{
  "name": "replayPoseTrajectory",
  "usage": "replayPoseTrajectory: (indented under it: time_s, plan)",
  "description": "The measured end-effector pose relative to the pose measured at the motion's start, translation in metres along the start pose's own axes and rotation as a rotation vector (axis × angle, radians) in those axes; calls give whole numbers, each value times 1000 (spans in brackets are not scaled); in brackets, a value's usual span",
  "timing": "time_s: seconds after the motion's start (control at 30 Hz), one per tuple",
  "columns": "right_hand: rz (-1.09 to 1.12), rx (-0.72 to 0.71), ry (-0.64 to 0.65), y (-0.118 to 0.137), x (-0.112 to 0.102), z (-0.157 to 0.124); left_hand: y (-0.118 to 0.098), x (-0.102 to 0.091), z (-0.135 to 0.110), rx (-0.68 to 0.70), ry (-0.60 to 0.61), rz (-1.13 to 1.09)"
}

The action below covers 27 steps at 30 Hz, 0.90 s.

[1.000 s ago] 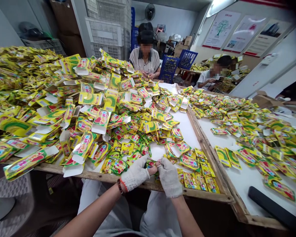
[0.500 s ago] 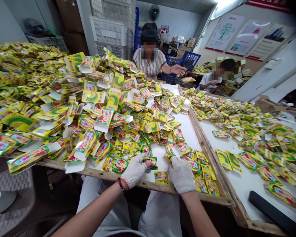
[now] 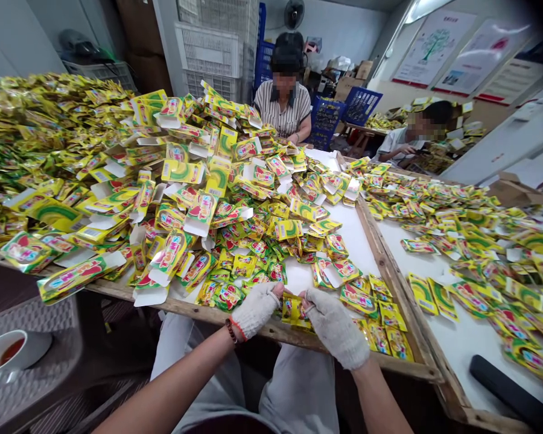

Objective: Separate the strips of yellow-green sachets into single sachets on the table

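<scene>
Far left: white ceramic mug (image 3: 11, 355) with dark red liquid, on a grey woven surface (image 3: 36, 319). Next, a big heap of glossy yellow foil sachets with white card tabs (image 3: 176, 181) covers most of the white-topped, wooden-framed left desk (image 3: 271, 330) and reaches its near edge.

Left hand (image 3: 256, 310): white knit glove, bare fingertips, dark beaded bracelet (image 3: 230, 330) on the wrist. Its fingers (image 3: 277, 290) are together, pinched on a small cluster of yellow foil sachets (image 3: 295, 312) just in from the desk's near edge. Right hand (image 3: 335, 328): matching glove, fingers (image 3: 308, 295) clamped on the cluster's other side. Hands are nearly touching, cluster between them. Tight fingertip pinch looks right here: foil is slippery, and the cluster sits clear of the main heap.

Just right of the right hand, loose yellow sachets (image 3: 380, 328) lie along the near-right corner. Further right, a second white-topped desk (image 3: 447, 343) holds scattered sachets (image 3: 475, 253), with a black rubber-looking bar (image 3: 511, 392) near its near edge.

Back row: white plastic crates (image 3: 208, 54), co-worker in a striped shirt (image 3: 284, 111) at the far edge, blue plastic crates (image 3: 326, 123), second co-worker (image 3: 411, 144).
</scene>
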State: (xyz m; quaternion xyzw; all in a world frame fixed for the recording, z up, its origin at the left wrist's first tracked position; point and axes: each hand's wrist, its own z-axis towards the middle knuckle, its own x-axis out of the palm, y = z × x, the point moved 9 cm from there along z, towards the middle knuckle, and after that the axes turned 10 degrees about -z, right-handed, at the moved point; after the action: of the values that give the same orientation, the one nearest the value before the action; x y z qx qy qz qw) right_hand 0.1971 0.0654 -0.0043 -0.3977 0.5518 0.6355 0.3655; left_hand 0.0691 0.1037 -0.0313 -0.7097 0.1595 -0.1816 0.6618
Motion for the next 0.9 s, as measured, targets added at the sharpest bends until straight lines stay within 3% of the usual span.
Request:
replayPoseTrajectory:
  time_s: [0.13, 0.27, 0.43, 0.5, 0.6, 0.67, 0.73, 0.8, 0.9]
  plan:
    - [24, 27, -26, 0, 4, 3, 7, 2, 0, -21, 41, -6]
    - [286, 139, -112, -5, 5, -1, 7, 0, -1, 10, -7, -4]
    - [576, 140, -17, -3, 21, 4, -19, 2, 6, 139, -16, 174]
    - [588, 208, -68, -13, 18, 6, -38, -3, 19, 216, -19, 345]
    - [539, 342, -198, -33, 10, 3, -76, -15, 55, 355, -122, 748]
    - [500, 371, -254, -39, 6, 1, -93, -17, 87, 381, -171, 1044]
    - [485, 361, -266, -40, 6, 0, -100, -13, 115, 363, -139, 1221]
    - [509, 370, -259, -42, 8, -3, -103, -10, 131, 344, -107, 1280]
    - [581, 415, -307, -48, 6, -9, -110, -19, 123, 347, -118, 1147]
